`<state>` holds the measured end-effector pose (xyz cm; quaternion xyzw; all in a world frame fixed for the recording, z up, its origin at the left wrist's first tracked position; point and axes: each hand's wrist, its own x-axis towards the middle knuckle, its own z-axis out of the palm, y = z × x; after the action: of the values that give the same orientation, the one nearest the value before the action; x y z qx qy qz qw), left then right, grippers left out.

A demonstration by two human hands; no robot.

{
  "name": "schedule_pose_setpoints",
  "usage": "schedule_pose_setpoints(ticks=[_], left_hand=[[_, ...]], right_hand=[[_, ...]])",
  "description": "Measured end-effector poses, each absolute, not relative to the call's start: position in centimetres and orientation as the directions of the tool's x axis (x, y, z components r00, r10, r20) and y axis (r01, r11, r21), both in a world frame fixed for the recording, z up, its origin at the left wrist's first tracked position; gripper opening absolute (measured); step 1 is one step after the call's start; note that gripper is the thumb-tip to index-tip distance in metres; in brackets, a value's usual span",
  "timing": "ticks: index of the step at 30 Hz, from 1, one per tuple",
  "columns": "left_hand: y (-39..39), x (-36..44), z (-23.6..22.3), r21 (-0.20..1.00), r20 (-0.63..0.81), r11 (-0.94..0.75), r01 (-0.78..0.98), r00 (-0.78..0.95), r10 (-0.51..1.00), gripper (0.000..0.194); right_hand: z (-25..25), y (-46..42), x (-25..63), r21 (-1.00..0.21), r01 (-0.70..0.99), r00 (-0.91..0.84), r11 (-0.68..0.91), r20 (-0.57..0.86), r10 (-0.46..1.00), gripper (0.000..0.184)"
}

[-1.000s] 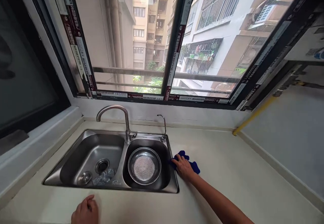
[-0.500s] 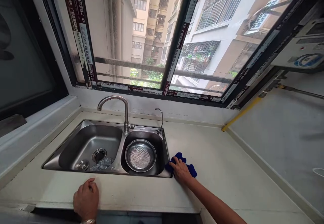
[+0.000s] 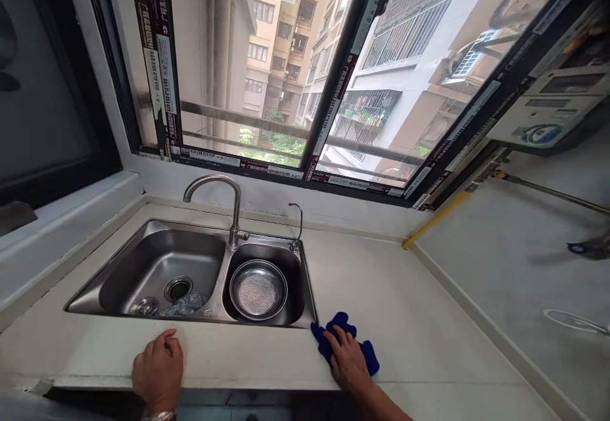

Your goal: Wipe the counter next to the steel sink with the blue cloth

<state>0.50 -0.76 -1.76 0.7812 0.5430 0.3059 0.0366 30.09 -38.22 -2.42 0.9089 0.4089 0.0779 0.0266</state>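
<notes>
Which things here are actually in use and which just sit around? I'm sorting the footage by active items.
In use:
right hand pressing on the blue cloth
countertop under the cloth
left hand resting on the counter's front edge

Just sitting there:
double sink
strainer basket in the right basin
tall faucet
small tap
crumpled clear wad in the left basin

Deep blue cloth [image 3: 369, 350] on pale cream desk [image 3: 405, 307], just right of the sink. Silvery steel sink [image 3: 143, 262], two basins; round steel strainer [image 3: 258, 289] with fine dotted mesh in the right basin, crumpled grey-silver scrubber [image 3: 183, 305] in the left. Shiny chrome tap [image 3: 223, 205] behind the sink. Black window frame [image 3: 333, 84] above the sink, striped with white-and-dark-red printed tape. Yellow pipe [image 3: 436, 218] far right of the sink, against pale grey wall [image 3: 500, 262]. Beige and white buildings [image 3: 419, 46] beyond the glass, green leaves [image 3: 267, 148] below.
</notes>
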Motion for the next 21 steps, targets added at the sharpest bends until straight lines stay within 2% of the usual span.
schedule_pose_setpoints(ticks=[5, 9, 16, 21], left_hand=[[-0.8, 0.5, -1.9, 0.361, 0.473, -0.440, 0.822, 0.245, 0.846, 0.046], [-1.0, 0.3, -1.8, 0.328, 0.488, -0.442, 0.835, 0.251, 0.836, 0.047], [-1.2, 0.2, -0.5, 0.369, 0.429, -0.427, 0.826, 0.257, 0.866, 0.050], [-0.7, 0.3, -0.1, 0.419, 0.315, -0.385, 0.822, 0.266, 0.911, 0.054]], right_hand=[[-2.9, -39.6, 28.6, 0.021, 0.771, 0.623, -0.637, 0.186, 0.760, 0.051], [-3.2, -39.0, 28.3, -0.006, 0.736, 0.660, -0.677, 0.229, 0.716, 0.041], [-5.7, -38.0, 29.9, -0.027, 0.723, 0.668, -0.690, 0.282, 0.689, 0.038], [-5.6, -36.0, 31.7, 0.018, 0.719, 0.649, -0.694, 0.339, 0.681, 0.038]])
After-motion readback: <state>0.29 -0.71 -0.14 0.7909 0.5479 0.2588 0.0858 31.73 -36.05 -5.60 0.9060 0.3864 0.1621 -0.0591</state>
